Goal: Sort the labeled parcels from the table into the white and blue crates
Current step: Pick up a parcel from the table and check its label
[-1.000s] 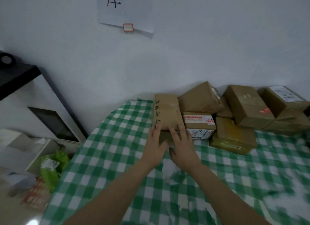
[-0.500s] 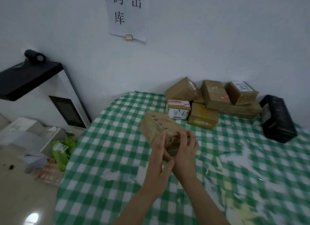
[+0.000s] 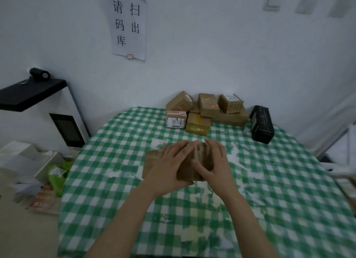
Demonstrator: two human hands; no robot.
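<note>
A brown cardboard parcel (image 3: pixel 152 162) sits between both my hands over the middle of the green checked table (image 3: pixel 119 134). My left hand (image 3: pixel 171 165) lies across its top and left side with the fingers spread and bent over it. My right hand (image 3: pixel 213 161) grips its right end, thumb on the near face. Its label is hidden. A heap of several brown parcels (image 3: pixel 208 107) stands at the table's far edge against the wall, one with a white and red label (image 3: pixel 176 119). No white or blue crate is in view.
A black wrapped parcel (image 3: pixel 262 126) lies at the far right of the table. A white kiosk with a dark screen (image 3: pixel 67 130) and a black shelf (image 3: pixel 28 94) stand to the left. Bags and packets (image 3: pixel 55 178) lie on the floor at the left.
Both hands took the parcel from the heap at the wall and drew it back toward me to the table's middle. The view pulled back and tilted up.
</note>
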